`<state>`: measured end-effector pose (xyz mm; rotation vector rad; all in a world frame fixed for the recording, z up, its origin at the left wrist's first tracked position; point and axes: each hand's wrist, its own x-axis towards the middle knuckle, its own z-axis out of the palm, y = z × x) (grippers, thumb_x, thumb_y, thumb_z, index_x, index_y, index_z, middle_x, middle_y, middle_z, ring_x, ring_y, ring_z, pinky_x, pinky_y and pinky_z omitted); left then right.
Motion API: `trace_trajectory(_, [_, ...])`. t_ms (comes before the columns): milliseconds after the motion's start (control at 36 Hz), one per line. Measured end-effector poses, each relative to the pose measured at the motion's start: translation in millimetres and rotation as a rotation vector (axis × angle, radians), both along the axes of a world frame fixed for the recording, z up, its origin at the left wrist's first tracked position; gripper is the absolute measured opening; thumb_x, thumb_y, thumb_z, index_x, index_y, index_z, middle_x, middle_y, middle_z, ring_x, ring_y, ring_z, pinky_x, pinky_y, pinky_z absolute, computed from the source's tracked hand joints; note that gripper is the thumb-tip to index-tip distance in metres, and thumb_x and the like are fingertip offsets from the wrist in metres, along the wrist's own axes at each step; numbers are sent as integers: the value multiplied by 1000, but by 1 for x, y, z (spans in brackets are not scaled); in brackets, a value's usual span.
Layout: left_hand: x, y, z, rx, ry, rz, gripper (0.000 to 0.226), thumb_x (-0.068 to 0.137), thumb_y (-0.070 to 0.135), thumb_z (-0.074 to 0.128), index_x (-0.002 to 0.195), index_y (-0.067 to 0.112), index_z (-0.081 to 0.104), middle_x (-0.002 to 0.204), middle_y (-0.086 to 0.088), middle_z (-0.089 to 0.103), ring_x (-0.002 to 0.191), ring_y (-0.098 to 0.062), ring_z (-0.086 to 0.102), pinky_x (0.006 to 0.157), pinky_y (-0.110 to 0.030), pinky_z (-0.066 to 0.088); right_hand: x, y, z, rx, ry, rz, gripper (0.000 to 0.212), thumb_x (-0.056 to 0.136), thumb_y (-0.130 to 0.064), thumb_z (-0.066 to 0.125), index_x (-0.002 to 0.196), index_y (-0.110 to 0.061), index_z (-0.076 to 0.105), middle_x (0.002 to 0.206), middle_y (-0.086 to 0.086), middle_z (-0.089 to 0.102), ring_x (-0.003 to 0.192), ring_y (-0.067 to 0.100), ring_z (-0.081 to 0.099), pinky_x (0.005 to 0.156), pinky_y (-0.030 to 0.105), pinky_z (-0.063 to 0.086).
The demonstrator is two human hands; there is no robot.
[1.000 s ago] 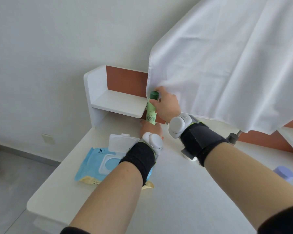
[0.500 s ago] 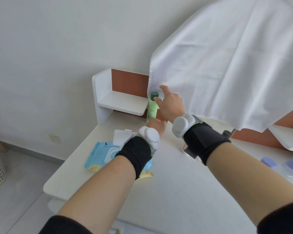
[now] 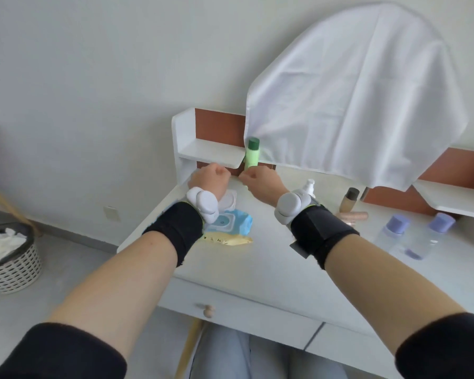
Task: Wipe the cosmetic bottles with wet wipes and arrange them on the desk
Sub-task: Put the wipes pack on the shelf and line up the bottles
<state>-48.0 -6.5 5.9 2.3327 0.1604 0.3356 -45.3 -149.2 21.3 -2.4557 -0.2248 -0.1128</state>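
Head camera: left hand (image 3: 210, 177) and right hand (image 3: 261, 179) hover knuckles-up, fingers curled; whether they grasp anything I cannot tell. Green bottle (image 3: 251, 157) stands upright on the desk (image 3: 257, 269) just behind them, beside the shelf (image 3: 211, 152).

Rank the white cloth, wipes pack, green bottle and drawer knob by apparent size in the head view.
1. white cloth
2. wipes pack
3. green bottle
4. drawer knob
The pack lies nearer the camera than the bottle, so that ranking is only apparent.
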Motion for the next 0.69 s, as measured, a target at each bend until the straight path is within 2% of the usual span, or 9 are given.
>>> trace_trajectory(83, [-10, 16, -5, -66, 96, -54, 23, 94, 25, 43, 93, 14, 63, 97, -8, 60, 92, -30, 54, 87, -35, 44, -10, 8, -9, 54, 57, 49, 25, 96, -33, 51, 99, -16, 69, 98, 7, 69, 93, 26, 65, 85, 45, 55])
trace_trajectory(139, [-16, 25, -9, -160, 86, -80, 27, 94, 22, 46, 94, 5, 66, 100, -14, 64, 95, -33, 58, 85, -37, 45, -16, 12, -13, 91, 68, 68, 28, 97, -34, 52, 97, -12, 69, 98, 8, 70, 93, 25, 65, 88, 45, 54])
trace_trajectory(222, [-25, 36, -11, -273, 9, -78, 24, 92, 21, 53, 93, 5, 70, 91, -10, 69, 95, -32, 63, 86, -39, 49, -23, 15, -13, 181, 51, 81, 28, 98, -33, 52, 81, -17, 67, 81, 0, 69, 78, 16, 63, 86, 40, 55])
trace_trajectory(278, [-34, 41, -15, -274, -12, -122, 13, 91, 18, 58, 90, 10, 68, 86, -5, 68, 91, -28, 65, 85, -34, 50, -29, 17, -16, 167, 55, 94, 26, 97, -33, 54, 80, -16, 63, 74, -3, 67, 70, 12, 61, 82, 37, 56])
trace_trajectory(361, [-41, 48, -25, -199, 37, -193, 9, 87, 12, 64, 92, 19, 68, 101, -4, 68, 97, -20, 62, 85, -26, 46, -34, 20, -21, 63, 92, 115, 15, 93, -30, 62, 85, -18, 62, 76, -2, 67, 69, 13, 62, 78, 35, 56])
trace_trajectory(444, [-47, 56, -42, -72, 104, -177, 19, 82, 20, 70, 98, 29, 66, 117, -1, 64, 104, -20, 58, 89, -28, 45, -39, 26, -32, -51, 91, 113, 8, 87, -27, 69, 88, -21, 64, 82, -3, 66, 76, 15, 62, 74, 31, 54])
trace_trajectory(528, [-48, 61, -52, 103, 122, -125, 42, 79, 33, 74, 119, 28, 60, 127, -4, 55, 117, -25, 50, 96, -32, 41, -42, 28, -40, -119, 104, 90, 20, 82, -32, 75, 96, -23, 65, 90, -4, 63, 83, 16, 59, 70, 25, 45])
trace_trajectory(583, [-47, 65, -58, 178, 148, -103, 61, 78, 43, 74, 132, 24, 51, 133, -7, 50, 122, -27, 47, 101, -34, 37, -42, 28, -49, -131, 118, 69, 30, 80, -36, 77, 104, -24, 64, 96, -3, 60, 88, 17, 57, 74, 25, 42])
trace_trajectory(695, [-39, 71, -59, 240, 302, -90, 87, 78, 58, 68, 146, 20, 29, 137, -9, 49, 122, -31, 49, 99, -36, 40, -36, 27, -60, -104, 119, -5, 36, 77, -46, 78, 102, -30, 58, 109, 0, 58, 102, 21, 56, 82, 31, 47])
